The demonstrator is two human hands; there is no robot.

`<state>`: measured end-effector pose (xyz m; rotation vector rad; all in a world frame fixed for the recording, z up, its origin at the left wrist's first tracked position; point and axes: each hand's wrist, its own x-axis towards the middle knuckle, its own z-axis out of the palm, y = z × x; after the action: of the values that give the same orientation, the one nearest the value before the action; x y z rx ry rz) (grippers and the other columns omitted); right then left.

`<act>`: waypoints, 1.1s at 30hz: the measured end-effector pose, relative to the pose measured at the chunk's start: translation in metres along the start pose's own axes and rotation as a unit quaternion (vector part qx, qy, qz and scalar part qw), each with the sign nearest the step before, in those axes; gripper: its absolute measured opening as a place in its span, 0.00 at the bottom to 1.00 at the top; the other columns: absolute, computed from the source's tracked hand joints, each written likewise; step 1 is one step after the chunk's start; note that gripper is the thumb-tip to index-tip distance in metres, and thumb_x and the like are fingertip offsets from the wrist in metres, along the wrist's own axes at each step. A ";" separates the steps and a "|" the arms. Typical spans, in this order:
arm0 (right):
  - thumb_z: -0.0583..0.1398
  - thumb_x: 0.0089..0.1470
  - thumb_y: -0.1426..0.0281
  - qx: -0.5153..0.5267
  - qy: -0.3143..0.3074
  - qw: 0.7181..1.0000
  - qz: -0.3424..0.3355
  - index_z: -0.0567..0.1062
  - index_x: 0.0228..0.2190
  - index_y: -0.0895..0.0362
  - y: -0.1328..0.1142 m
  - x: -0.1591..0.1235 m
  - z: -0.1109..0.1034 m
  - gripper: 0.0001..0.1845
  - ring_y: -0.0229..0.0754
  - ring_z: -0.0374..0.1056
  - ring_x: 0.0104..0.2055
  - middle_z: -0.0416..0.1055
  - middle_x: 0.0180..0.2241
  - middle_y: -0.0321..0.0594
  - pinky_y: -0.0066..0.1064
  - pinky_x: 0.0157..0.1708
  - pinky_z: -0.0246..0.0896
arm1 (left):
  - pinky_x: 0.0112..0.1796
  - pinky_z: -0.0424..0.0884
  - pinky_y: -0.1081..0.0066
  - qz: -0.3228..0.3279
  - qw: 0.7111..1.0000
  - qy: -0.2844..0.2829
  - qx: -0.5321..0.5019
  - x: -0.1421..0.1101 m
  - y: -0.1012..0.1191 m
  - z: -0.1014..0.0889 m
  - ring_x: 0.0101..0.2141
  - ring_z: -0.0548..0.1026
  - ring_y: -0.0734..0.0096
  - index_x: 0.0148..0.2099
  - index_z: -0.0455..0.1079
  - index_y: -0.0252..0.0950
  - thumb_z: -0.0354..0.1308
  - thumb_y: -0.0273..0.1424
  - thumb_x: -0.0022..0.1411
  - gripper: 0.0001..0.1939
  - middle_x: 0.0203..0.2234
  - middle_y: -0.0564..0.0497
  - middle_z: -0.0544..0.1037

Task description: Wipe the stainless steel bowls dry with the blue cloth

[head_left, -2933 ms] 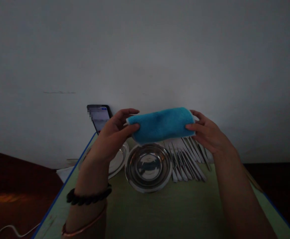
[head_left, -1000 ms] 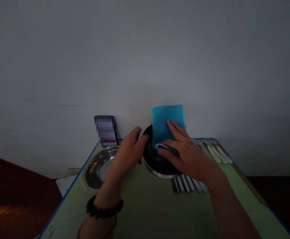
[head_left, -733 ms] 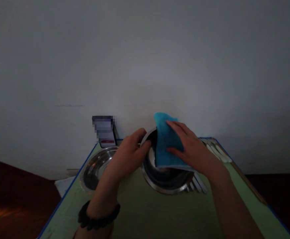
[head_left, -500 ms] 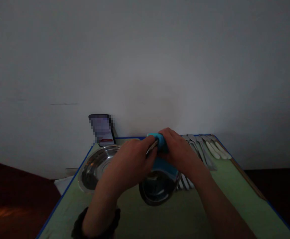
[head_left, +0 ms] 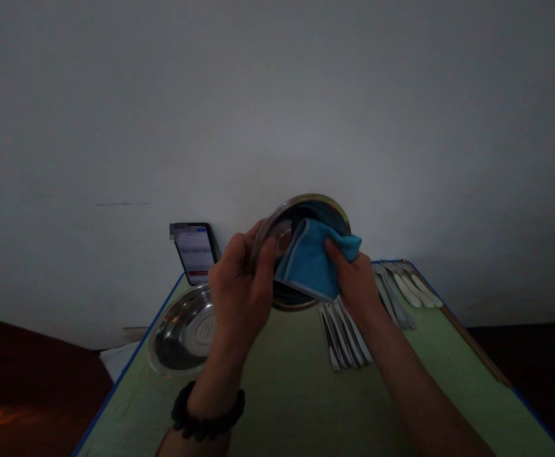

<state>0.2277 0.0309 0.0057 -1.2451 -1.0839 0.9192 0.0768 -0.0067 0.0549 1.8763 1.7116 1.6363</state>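
Note:
My left hand grips the left rim of a round steel bowl, lifted off the table and tilted so its inside faces me. My right hand presses a folded blue cloth against the inside of that bowl, fingers closed on the cloth. A black bead bracelet sits on my left wrist. The lower part of the bowl is hidden behind the cloth and my hands.
A second steel bowl rests on the green table at the left. A row of several knives lies under my right wrist, with spoons further right. A phone leans against the white wall.
The bowl has gone from lying on the table to being held up and tilted toward me. The cloth has moved from spread between both hands into the bowl under my right hand.

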 end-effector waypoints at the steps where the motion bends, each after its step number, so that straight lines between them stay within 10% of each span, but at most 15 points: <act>1: 0.60 0.44 0.56 0.092 -0.022 0.994 0.051 0.73 0.31 0.57 0.002 -0.003 0.007 0.18 0.43 0.71 0.28 0.75 0.27 0.38 0.34 0.28 0.65 | 0.26 0.61 0.75 -0.016 0.999 0.036 -0.016 -0.003 0.000 0.007 0.26 0.66 0.76 0.30 0.61 0.37 0.48 0.38 0.61 0.11 0.29 0.54 0.72; 4: 0.62 0.42 0.64 0.228 -0.071 0.962 0.132 0.72 0.37 0.57 0.008 -0.010 0.022 0.18 0.44 0.73 0.33 0.76 0.34 0.42 0.38 0.34 0.67 | 0.33 0.64 0.73 -0.018 0.995 0.057 -0.078 -0.010 -0.001 0.023 0.34 0.68 0.74 0.35 0.59 0.38 0.48 0.35 0.61 0.06 0.41 0.51 0.71; 10: 0.65 0.36 0.71 0.178 -0.079 0.976 0.094 0.74 0.33 0.57 0.005 0.001 -0.002 0.17 0.43 0.72 0.34 0.77 0.32 0.38 0.39 0.40 0.65 | 0.33 0.66 0.73 -0.024 0.996 -0.024 -0.080 -0.001 -0.002 0.011 0.35 0.70 0.74 0.48 0.55 0.36 0.52 0.26 0.56 0.17 0.41 0.49 0.68; 13: 0.61 0.41 0.73 -0.046 -0.119 0.988 -0.082 0.76 0.35 0.55 -0.010 0.007 -0.026 0.14 0.41 0.71 0.38 0.76 0.35 0.36 0.37 0.43 0.62 | 0.38 0.67 0.70 0.039 0.983 -0.175 -0.033 0.004 -0.002 -0.002 0.36 0.71 0.71 0.48 0.61 0.38 0.51 0.25 0.56 0.15 0.39 0.50 0.70; 18: 0.55 0.47 0.77 -0.330 -0.186 0.895 -0.236 0.75 0.36 0.54 -0.038 -0.002 -0.039 0.14 0.41 0.71 0.31 0.76 0.31 0.38 0.31 0.31 0.60 | 0.46 0.64 0.65 0.124 0.948 -0.292 -0.039 -0.001 0.001 0.002 0.43 0.68 0.69 0.47 0.65 0.38 0.47 0.18 0.55 0.19 0.41 0.48 0.70; 22: 0.58 0.48 0.71 -0.390 -0.119 0.869 -0.281 0.75 0.31 0.55 -0.046 -0.009 -0.039 0.07 0.39 0.68 0.25 0.74 0.24 0.36 0.29 0.26 0.57 | 0.48 0.64 0.67 0.134 0.935 -0.302 -0.128 -0.004 0.006 0.008 0.47 0.67 0.70 0.51 0.66 0.41 0.46 0.21 0.60 0.19 0.48 0.49 0.69; 27: 0.61 0.46 0.67 -0.286 0.007 0.914 -0.287 0.75 0.35 0.54 -0.039 -0.005 -0.036 0.11 0.38 0.68 0.26 0.75 0.26 0.35 0.29 0.27 0.60 | 0.53 0.61 0.65 0.072 0.922 -0.273 -0.264 -0.004 0.005 0.008 0.51 0.66 0.68 0.49 0.70 0.43 0.49 0.26 0.61 0.16 0.49 0.52 0.71; 33: 0.62 0.43 0.56 -0.030 0.044 0.992 -0.117 0.76 0.34 0.55 -0.025 0.000 -0.017 0.18 0.44 0.71 0.33 0.76 0.30 0.38 0.36 0.33 0.65 | 0.48 0.68 0.65 -0.099 0.930 -0.067 -0.347 -0.004 0.006 0.014 0.48 0.71 0.66 0.52 0.65 0.44 0.50 0.31 0.60 0.17 0.46 0.55 0.74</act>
<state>0.2428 0.0235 0.0302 -1.1668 -1.1658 0.6530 0.0915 -0.0043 0.0511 1.3793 1.0195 1.6770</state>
